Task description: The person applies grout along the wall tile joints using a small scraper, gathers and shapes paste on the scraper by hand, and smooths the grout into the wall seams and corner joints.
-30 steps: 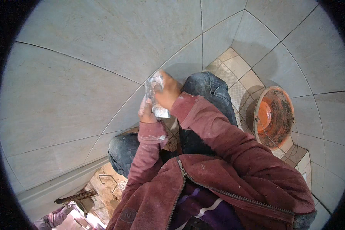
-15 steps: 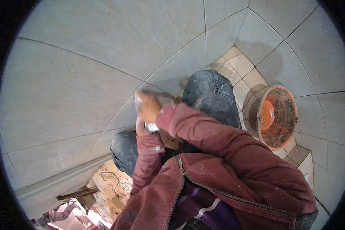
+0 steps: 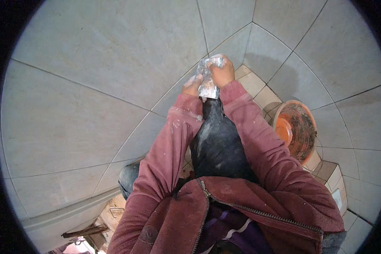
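Note:
A shiny silvery packet [image 3: 208,88], smeared with white, is held out over my dark trouser knee [image 3: 218,139], close to the tiled wall [image 3: 114,84]. My left hand [image 3: 192,86] grips its left edge, the thumb lying on top. On the packet's right upper side my right hand [image 3: 224,73] is closed, its thumb pressing on the front. White powdery residue coats the fingers of both hands. What the packet contains is hidden, and the fingers behind it do not show.
An orange bucket [image 3: 293,132] with a dirty inside stands at my right on the beige floor tiles [image 3: 260,87]. The walls meet in a corner ahead. A door sill [image 3: 72,211], broken wood pieces [image 3: 86,232] and a bent metal handle [image 3: 116,209] lie at the lower left.
Both hands have moved forward and right from low by the wall, up over my knee with the packet. My arms, crossed over before, now stretch ahead side by side. The view has shifted slightly.

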The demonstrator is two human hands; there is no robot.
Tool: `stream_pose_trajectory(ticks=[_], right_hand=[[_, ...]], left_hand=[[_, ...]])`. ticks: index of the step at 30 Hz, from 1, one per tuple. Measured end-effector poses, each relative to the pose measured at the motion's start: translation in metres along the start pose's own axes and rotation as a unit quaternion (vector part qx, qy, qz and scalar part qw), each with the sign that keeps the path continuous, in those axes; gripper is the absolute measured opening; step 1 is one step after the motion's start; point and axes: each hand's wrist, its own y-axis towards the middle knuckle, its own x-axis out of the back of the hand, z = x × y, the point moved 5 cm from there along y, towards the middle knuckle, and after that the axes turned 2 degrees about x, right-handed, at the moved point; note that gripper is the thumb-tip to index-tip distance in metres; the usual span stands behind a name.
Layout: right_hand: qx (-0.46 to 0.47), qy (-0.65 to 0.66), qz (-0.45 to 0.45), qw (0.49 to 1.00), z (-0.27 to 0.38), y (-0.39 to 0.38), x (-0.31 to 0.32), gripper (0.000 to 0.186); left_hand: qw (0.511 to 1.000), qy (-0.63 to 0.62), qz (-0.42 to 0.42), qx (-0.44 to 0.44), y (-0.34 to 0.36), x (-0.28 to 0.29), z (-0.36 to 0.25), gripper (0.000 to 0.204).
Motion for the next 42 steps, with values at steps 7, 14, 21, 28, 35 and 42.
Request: stream_pose_trajectory(ticks=[7,14,21,28,35,42], right_hand=[[0.019,-0.017,0.006,1.000,0.006,0.007,-0.001,0.033],[0.101,0.001,0.152,0.983,0.030,-0.076,-0.061,0.029],[0.023,0.012,0.166,0.986,0.015,-0.097,-0.076,0.020],[0.005,0.016,-0.027,0.999,-0.012,0.016,0.016,0.019],[0.094,-0.053,-0.009,0.994,0.027,0.001,0.006,0.025],[0.068,-0.017,-0.015,0.997,0.019,-0.005,-0.001,0.044]], left_hand=[[0.986,-0.144,-0.043,-0.078,0.014,-0.004,0.009,0.037],[0.967,-0.002,-0.084,-0.240,-0.082,0.045,0.031,0.037],[0.985,0.002,-0.132,-0.114,-0.101,0.070,0.039,0.038],[0.995,-0.094,-0.024,0.011,0.025,-0.009,0.021,0.032],[0.932,-0.348,0.066,-0.073,0.017,-0.025,0.023,0.034],[0.938,-0.314,0.080,-0.121,0.003,-0.009,0.024,0.036]])
